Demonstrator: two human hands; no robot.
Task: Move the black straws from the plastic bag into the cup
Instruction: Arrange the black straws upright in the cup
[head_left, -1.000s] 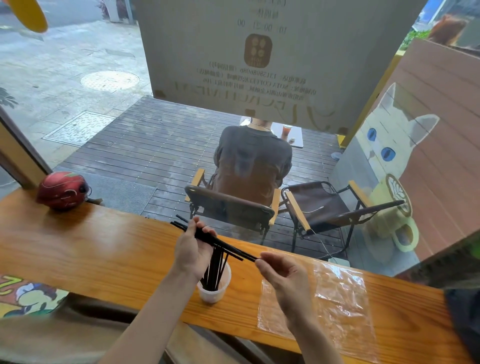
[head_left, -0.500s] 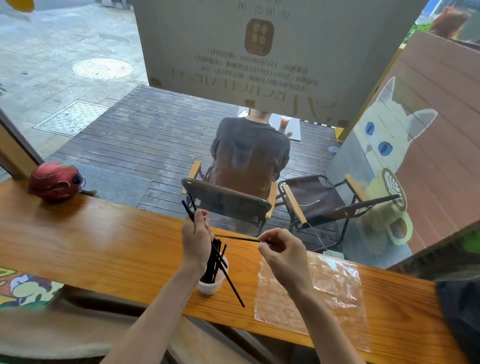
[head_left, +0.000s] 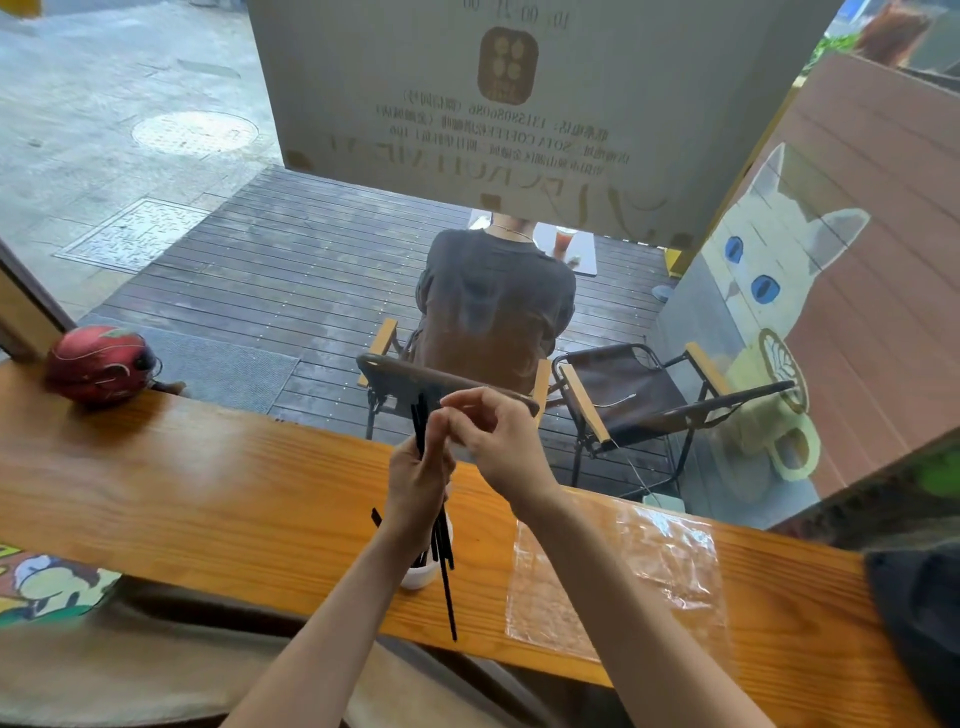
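Note:
A small white cup stands on the wooden counter, mostly hidden behind my left wrist, with several black straws in it. My left hand is closed around a bundle of black straws held nearly upright above the cup; their tops poke out above my fingers and one long straw hangs down past the counter's front edge. My right hand pinches at the bundle's upper end, touching my left fingers. The clear plastic bag lies flat on the counter to the right, looking empty.
A red helmet-like object rests at the counter's far left. A window runs right behind the counter; outside, a person sits in a folding chair. Dark fabric covers the counter's right end.
The straws have swung from lying crosswise between my hands to standing nearly upright in my left hand. My right hand has moved left and up to meet the bundle's top.

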